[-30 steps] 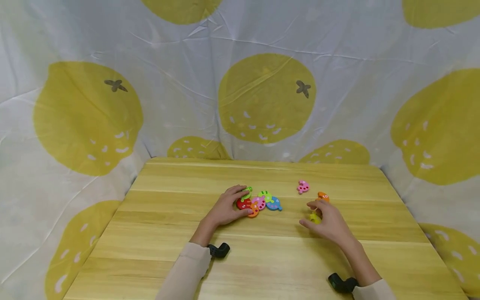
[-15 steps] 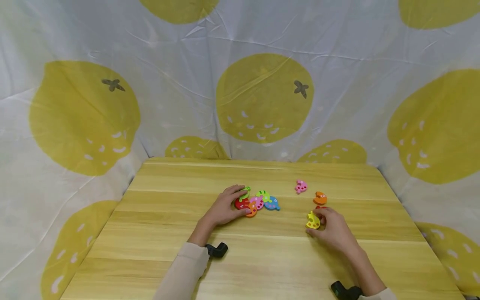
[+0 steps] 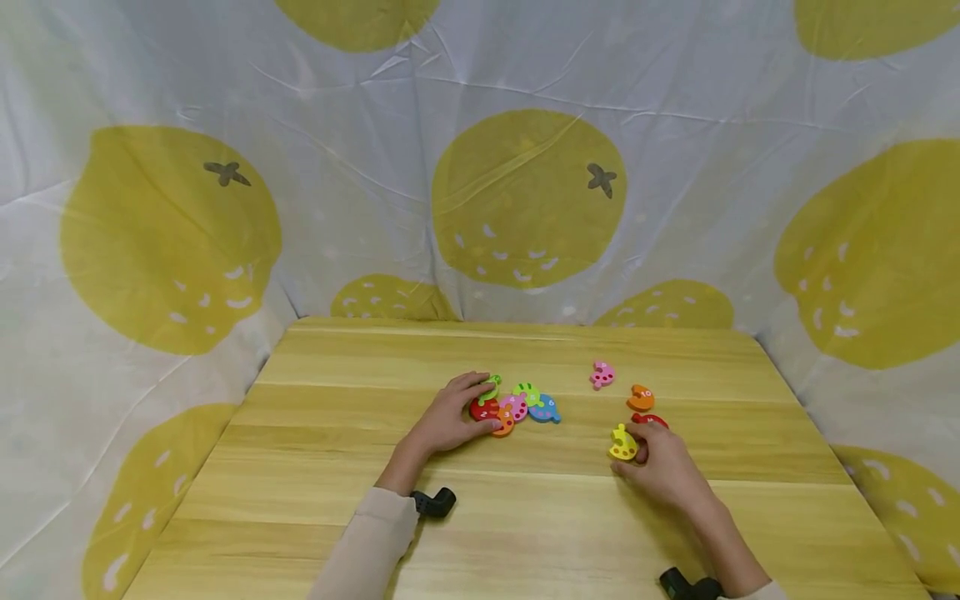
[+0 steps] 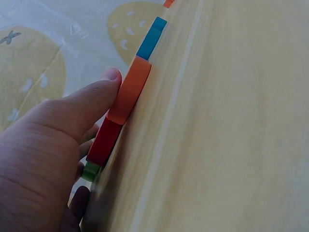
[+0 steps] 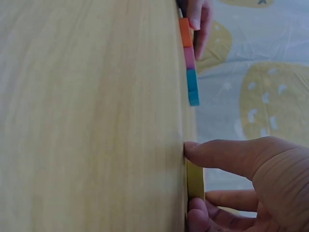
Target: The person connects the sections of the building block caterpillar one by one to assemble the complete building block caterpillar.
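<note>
A joined chain of numbered puzzle pieces lies mid-table: green [image 3: 491,389], red [image 3: 482,409], orange [image 3: 504,423], pink [image 3: 515,407], light green [image 3: 528,392] and blue [image 3: 545,409]. My left hand [image 3: 450,417] rests over its left end, the extended thumb touching the orange piece and the other fingers at the green one. To the right, my right hand [image 3: 665,463] pinches a yellow puzzle piece [image 3: 622,446] between thumb and fingers. In the right wrist view the yellow piece [image 5: 195,180] stands edge-on between thumb and fingertips, close to the wood.
Loose puzzle pieces lie on the right: a pink one [image 3: 603,375] farthest back, an orange one [image 3: 641,397] marked 10, and a red one [image 3: 651,420] partly behind my right hand. A lemon-print cloth [image 3: 525,75] hangs behind the wooden table [image 3: 360,358].
My right hand has gone from hovering over the yellow piece to pinching it, and the piece has turned and shifted slightly. The red piece behind has come into view. My left hand stays put.
</note>
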Demonstrator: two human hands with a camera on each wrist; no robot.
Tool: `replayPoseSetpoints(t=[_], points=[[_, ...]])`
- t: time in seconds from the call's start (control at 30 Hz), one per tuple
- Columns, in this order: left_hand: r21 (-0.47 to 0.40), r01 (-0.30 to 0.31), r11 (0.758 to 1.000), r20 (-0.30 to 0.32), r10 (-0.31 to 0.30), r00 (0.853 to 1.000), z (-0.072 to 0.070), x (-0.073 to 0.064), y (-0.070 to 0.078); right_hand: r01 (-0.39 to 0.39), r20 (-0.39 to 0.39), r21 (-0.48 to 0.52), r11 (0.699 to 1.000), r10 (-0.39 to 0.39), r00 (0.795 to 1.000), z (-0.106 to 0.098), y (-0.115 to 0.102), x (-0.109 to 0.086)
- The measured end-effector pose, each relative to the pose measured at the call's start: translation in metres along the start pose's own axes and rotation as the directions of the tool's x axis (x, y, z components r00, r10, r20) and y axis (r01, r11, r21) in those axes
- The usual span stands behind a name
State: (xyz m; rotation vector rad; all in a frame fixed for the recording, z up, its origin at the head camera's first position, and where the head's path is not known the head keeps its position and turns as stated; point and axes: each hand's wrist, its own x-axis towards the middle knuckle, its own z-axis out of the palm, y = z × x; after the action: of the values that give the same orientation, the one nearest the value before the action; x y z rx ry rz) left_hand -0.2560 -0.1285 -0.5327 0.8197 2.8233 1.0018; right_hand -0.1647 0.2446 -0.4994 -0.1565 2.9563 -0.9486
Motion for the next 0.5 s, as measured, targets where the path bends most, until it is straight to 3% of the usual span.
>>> replayPoseSetpoints(t=[0.2,0.5], points=[[-0.008,-0.014,1.000,-0.018,0.014,1.000,-0.0004,0.0008,0.0010,-0.001,0.004,0.017,1.000,0.001,1.000,0.0008,0.0000,-0.0020],[0.005,0.022,1.000,0.007,-0.023,1.000,0.0019,0.0007,-0.0005,-0.022,-0.059,0.052,0.998,0.026,0.998,0.0051,0.0027,0.0014]])
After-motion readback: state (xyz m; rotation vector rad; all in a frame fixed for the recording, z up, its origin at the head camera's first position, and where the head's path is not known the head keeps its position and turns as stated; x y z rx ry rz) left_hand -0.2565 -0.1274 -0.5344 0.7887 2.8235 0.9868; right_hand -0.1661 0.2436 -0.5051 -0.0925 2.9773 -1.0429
